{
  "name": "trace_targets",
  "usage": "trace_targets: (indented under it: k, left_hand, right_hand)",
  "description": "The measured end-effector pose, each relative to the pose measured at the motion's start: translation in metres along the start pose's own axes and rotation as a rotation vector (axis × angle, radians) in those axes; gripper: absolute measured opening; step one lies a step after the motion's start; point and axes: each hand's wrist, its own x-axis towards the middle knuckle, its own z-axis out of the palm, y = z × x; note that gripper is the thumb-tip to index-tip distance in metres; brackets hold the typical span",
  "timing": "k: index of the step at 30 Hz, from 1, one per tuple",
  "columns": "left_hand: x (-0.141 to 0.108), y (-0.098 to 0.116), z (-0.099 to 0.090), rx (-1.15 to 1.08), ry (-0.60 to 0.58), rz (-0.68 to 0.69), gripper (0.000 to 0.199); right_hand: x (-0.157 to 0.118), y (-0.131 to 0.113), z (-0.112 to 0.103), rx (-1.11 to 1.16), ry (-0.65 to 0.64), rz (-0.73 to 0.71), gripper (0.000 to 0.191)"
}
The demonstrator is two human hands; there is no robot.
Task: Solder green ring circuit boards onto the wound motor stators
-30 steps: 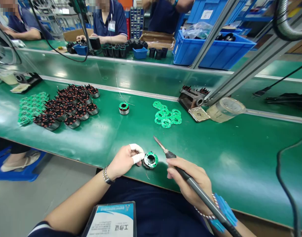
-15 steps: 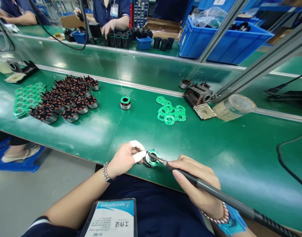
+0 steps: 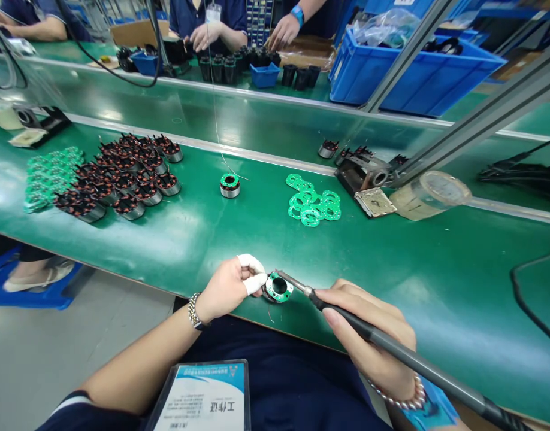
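My left hand [image 3: 232, 286], white covers on its thumb and forefinger, is closed on the left edge of a motor stator [image 3: 278, 288] topped by a green ring-shaped circuit board. A thin wire end pokes out below it. In my right hand [image 3: 374, 335] is a soldering iron [image 3: 347, 320], gripped like a pen, its tip at the board's upper rim near my left fingertips. Farther back stands another stator with a green board [image 3: 230, 185], beneath a thin hanging wire [image 3: 215, 114]. Loose green ring boards [image 3: 311, 206] lie to the right of it.
Many bare stators [image 3: 126, 173] and a stack of green boards [image 3: 53, 179] occupy the left. At the right are an iron stand with a sponge [image 3: 376, 202], a cloudy plastic tub [image 3: 430, 194] and a slanting metal post [image 3: 477, 114]. Co-workers' hands [image 3: 207, 36] move behind the divider.
The soldering iron's tip has shifted from the board's inner left part up to its top rim, my right hand moving slightly right. Across the bench, another person's arm has come into view.
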Motion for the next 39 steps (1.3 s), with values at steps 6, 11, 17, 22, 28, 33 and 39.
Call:
trace_targets:
  k: [6,11,17,22,28,33,39]
  left_hand:
    - [0.0,0.001,0.002,-0.011,0.008,-0.002,0.012]
    - [-0.001,-0.002,-0.002,0.093,0.006,0.068,0.01]
    - [-0.017,-0.011,-0.021,0.539,-0.109,0.558,0.014]
    - [-0.018,-0.017,-0.016,0.553,-0.163,0.649,0.009]
    - [-0.01,-0.01,-0.003,0.279,-0.178,0.329,0.011]
    - [-0.008,-0.004,-0.002,-0.038,-0.183,0.05,0.016]
    - [-0.008,-0.003,-0.001,-0.097,-0.17,0.033,0.019]
  right_hand:
    - [0.006,0.019,0.012,-0.066,-0.045,-0.001,0.018]
    - [0.016,0.029,0.022,-0.012,-0.316,-0.016,0.026]
    - [0.011,0.03,0.023,-0.031,-0.281,0.029,0.027]
    - [0.004,0.028,0.03,-0.067,-0.214,0.047,0.028]
    - [-0.006,0.019,0.035,-0.145,-0.09,0.032,0.028]
    - [-0.002,0.014,0.038,-0.148,-0.049,0.004,0.023]
    - [0.012,0.015,0.046,-0.035,-0.061,0.025,0.022]
